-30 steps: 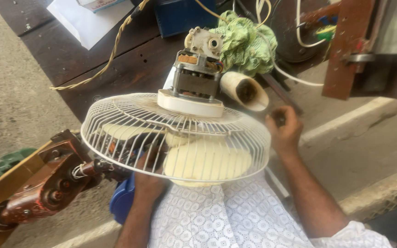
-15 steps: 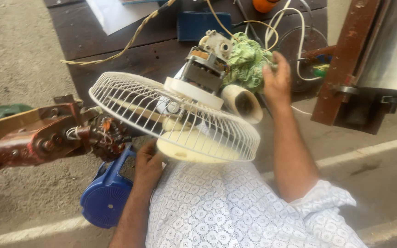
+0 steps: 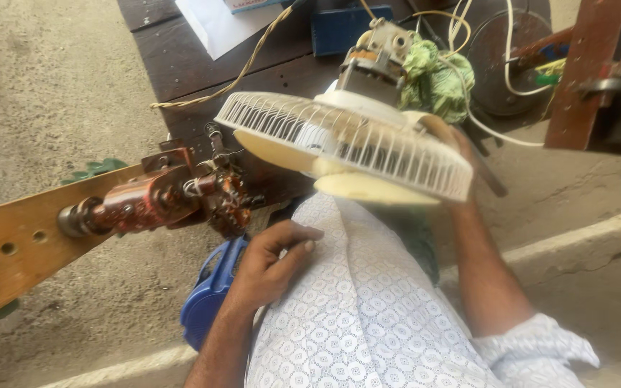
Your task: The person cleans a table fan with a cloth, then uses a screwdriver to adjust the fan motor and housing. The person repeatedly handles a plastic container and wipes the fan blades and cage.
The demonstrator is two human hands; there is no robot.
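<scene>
Nearest the camera, a white patterned garment (image 3: 368, 316) is seen over the lap, and the left hand (image 3: 271, 262) is laid on it with the fingers loosely curled and nothing held; half a second ago that hand was raised under the fan, beside the blue plastic object (image 3: 206, 298), which now lies just left of the wrist. Just beyond, the fan (image 3: 346, 140) is held up above the lap, tilted edge-on, its white wire guard (image 3: 397, 154) and cream blades (image 3: 368, 188) turned downward, where earlier the guard was seen more from above. The right hand (image 3: 465, 154) is hidden mostly behind the guard, at the fan's neck; whether its fingers are closed cannot be told, whereas earlier it was reached up to the green cloth (image 3: 436, 75). To the left, a rusty red winding device (image 3: 167, 197) on a wooden beam (image 3: 16, 244) is seen. Farther off, a dark wooden table (image 3: 181, 57) with a white paper (image 3: 217, 25) and wires (image 3: 483, 108) is seen.
</scene>
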